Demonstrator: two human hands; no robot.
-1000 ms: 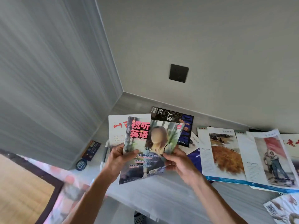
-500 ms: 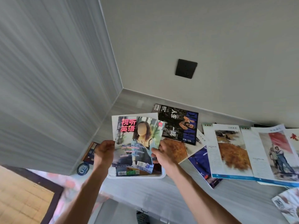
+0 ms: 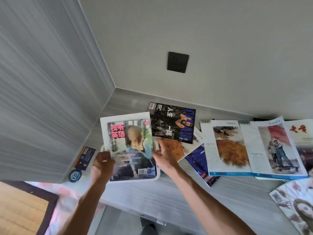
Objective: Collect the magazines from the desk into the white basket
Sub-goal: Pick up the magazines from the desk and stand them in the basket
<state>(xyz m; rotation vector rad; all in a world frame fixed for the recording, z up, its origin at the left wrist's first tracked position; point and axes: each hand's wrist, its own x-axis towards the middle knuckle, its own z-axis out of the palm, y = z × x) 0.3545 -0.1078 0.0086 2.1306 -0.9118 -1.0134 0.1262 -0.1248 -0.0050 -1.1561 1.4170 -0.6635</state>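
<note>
Your left hand (image 3: 103,162) pinches the thin, floppy magazine (image 3: 131,150) at its edge over the white basket (image 3: 156,175); your right hand (image 3: 165,156) is apart, relaxed. Support its spine.

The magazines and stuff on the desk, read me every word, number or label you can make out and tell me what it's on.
"视听英语": pink title on the magazine in the white basket.
"3": by that cover's barcode.
"人生" and "一战": black basketball magazine, lying upside down.
"EO": round blue badge.
Red brush characters on the far right cover: unclear.
Page text, QR code, small card: too small or blurred.
</note>
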